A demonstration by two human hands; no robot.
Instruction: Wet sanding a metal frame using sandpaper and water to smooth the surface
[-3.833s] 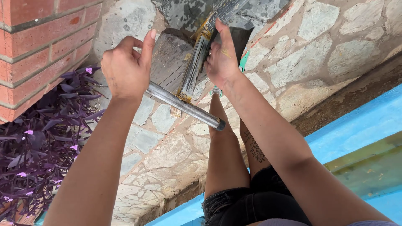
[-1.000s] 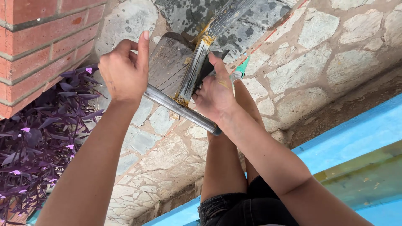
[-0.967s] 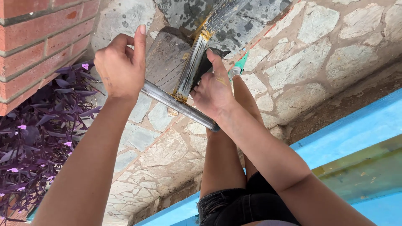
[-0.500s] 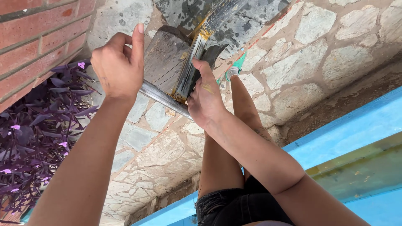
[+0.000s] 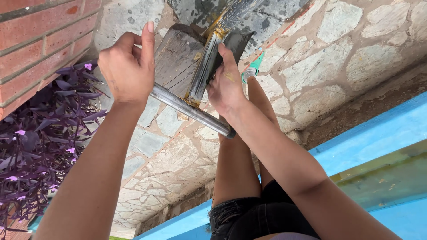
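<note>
Two hands, the left hand [image 5: 126, 66] and the right hand [image 5: 227, 86], meet one metal bar [image 5: 191, 111] joined to one worn upright strip [image 5: 207, 62], beside one wooden block [image 5: 175, 55], one brick wall [image 5: 40, 44] and one purple-leaved plant [image 5: 40, 146].

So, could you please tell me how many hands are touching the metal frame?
2: the left hand grips the round steel tube at its upper end; the right hand rests against the flat metal bar near their joint. No other hands show.
</note>
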